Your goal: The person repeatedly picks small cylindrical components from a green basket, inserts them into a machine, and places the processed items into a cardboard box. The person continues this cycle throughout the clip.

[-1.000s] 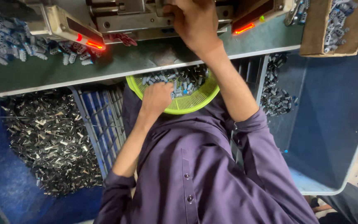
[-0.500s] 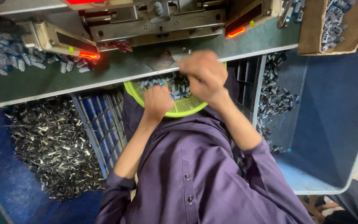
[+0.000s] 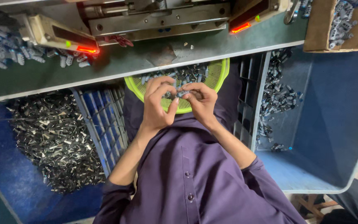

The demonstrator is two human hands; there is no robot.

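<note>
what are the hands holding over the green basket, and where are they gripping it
Both hands, left hand and right hand, pinch a small grey metal part between their fingertips over the yellow-green basket; the exact grip spot is too small to tell.

A green surface (image 3: 117, 66) runs across the top, carrying a grey metal machine (image 3: 158, 18) with two red lights (image 3: 87, 49) glowing, one on either side. Loose grey plastic parts (image 3: 5, 52) lie heaped at its left end, and a cardboard box (image 3: 318, 29) of similar parts sits at its right. Below, a blue bin (image 3: 9, 182) at left holds a pile of small dark metal pieces (image 3: 50, 137); a blue tub (image 3: 336, 124) at right holds scattered grey parts (image 3: 276, 99). A blue slatted crate (image 3: 104, 120) stands between.
</note>
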